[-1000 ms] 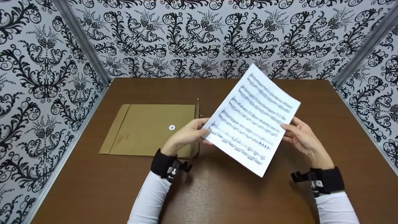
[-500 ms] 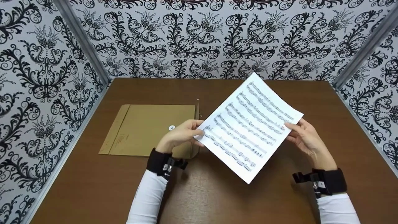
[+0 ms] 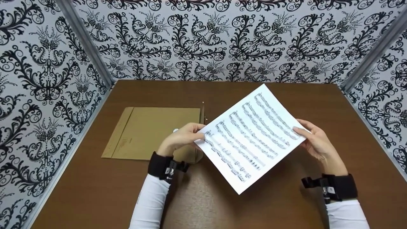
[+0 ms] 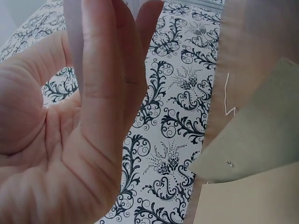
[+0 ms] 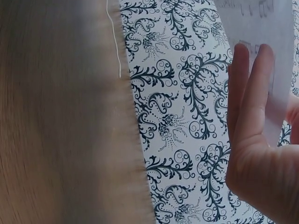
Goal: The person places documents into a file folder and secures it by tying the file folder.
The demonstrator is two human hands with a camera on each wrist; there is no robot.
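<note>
A white page of sheet music [image 3: 246, 140] is held slantwise above the table, its printed side up toward the head camera. My left hand [image 3: 182, 138] pinches its left corner, thumb on top and fingers beneath. At the right edge my right hand [image 3: 318, 143] grips the paper between thumb and fingers. The right wrist view shows fingers [image 5: 254, 93] lying against the back of the sheet. Under and beyond the left hand lies a brown envelope [image 3: 155, 127], its flap side to the right; the left hand hides part of its white button.
The brown table [image 3: 79, 190] is bounded by patterned walls [image 3: 210, 38] at the back and sides. A thin white string [image 4: 226, 95] lies near the envelope's flap [image 4: 252, 135] in the left wrist view.
The sheet music has turned counterclockwise and come lower. My left hand has shifted slightly left, my right hand slightly right and down. The envelope stays in place.
</note>
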